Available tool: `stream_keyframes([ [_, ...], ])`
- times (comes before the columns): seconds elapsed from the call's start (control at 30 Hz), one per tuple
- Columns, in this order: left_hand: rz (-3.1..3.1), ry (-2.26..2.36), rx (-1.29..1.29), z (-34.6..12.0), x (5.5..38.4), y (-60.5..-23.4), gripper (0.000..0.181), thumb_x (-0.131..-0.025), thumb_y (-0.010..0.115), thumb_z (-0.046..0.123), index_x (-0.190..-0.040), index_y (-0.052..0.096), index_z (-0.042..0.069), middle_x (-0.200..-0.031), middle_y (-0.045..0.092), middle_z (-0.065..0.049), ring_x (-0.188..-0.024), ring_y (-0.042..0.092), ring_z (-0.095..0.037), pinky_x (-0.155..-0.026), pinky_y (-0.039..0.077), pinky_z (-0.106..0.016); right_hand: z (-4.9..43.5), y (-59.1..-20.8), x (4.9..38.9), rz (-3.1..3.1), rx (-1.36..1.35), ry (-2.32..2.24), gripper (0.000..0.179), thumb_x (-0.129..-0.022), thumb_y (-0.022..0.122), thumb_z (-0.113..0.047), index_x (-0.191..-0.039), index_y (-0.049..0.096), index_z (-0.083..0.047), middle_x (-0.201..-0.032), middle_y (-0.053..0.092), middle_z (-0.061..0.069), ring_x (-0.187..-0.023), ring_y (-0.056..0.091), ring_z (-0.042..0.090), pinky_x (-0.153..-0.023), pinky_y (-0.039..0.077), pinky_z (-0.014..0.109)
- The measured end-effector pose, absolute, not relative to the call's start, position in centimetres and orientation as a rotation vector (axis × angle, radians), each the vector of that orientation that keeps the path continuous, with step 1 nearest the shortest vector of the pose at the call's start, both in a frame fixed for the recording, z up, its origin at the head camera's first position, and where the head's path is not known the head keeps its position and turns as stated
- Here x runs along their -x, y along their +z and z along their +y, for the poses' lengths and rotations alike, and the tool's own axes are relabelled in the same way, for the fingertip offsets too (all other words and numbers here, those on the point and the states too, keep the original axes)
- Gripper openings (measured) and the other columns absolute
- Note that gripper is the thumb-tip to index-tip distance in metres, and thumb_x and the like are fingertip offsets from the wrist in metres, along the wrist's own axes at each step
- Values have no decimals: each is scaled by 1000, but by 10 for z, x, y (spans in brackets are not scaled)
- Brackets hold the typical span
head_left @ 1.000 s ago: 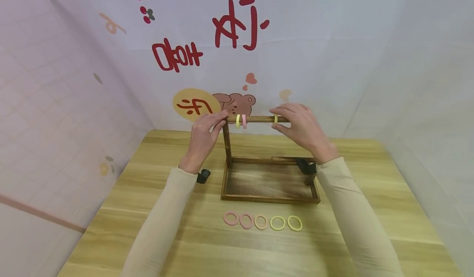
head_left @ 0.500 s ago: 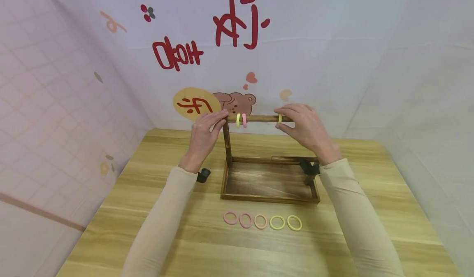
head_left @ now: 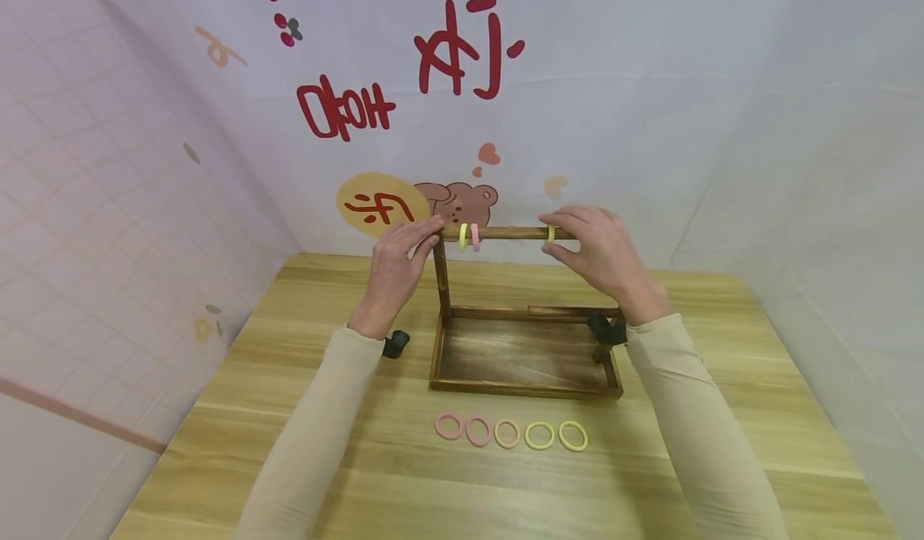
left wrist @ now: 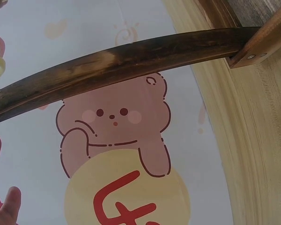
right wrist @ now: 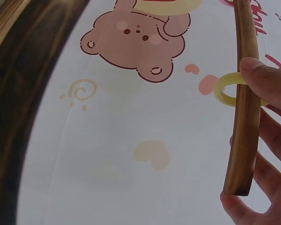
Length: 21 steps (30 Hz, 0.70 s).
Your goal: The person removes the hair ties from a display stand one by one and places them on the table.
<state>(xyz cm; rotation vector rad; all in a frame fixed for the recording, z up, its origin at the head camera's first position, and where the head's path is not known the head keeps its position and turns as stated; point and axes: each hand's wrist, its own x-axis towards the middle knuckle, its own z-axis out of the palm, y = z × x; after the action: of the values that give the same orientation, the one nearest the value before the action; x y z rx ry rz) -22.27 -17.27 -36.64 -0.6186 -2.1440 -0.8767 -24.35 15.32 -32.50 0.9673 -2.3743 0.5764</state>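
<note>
A wooden rack carries a top bar whose right end is free, as the right wrist view shows. Near that end, my right hand pinches a yellow ring between thumb and fingers; the ring encircles the bar. My left hand touches the bar's left end at the top of the upright, its fingers fairly straight. A yellow ring and a pink ring hang close together on the bar beside it. In the left wrist view, only some fingertips appear at the left edge.
Several pink, peach and yellow rings lie in a row on the wooden table, in front of the rack's tray-like base. Black straps show at both wrists. A white printed backdrop stands behind the table.
My right hand has slid rightward along the bar toward its free end, taking the yellow ring with it. The left hand, the two hanging rings and the row on the table stay put.
</note>
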Motion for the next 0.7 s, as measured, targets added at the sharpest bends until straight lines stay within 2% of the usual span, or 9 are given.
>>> stream_keyframes([
  [0.7,-2159,-876,601,-172,221,-366,28,-99,70,8,-125,75,5,-128,72,-10,-114,71,-29,-114,43,-53,164,-324,242,-2371,-943,598,45,-85,88,-13,-127,73,-6,-123,72,13,-119,63,35,-102,45,58],
])
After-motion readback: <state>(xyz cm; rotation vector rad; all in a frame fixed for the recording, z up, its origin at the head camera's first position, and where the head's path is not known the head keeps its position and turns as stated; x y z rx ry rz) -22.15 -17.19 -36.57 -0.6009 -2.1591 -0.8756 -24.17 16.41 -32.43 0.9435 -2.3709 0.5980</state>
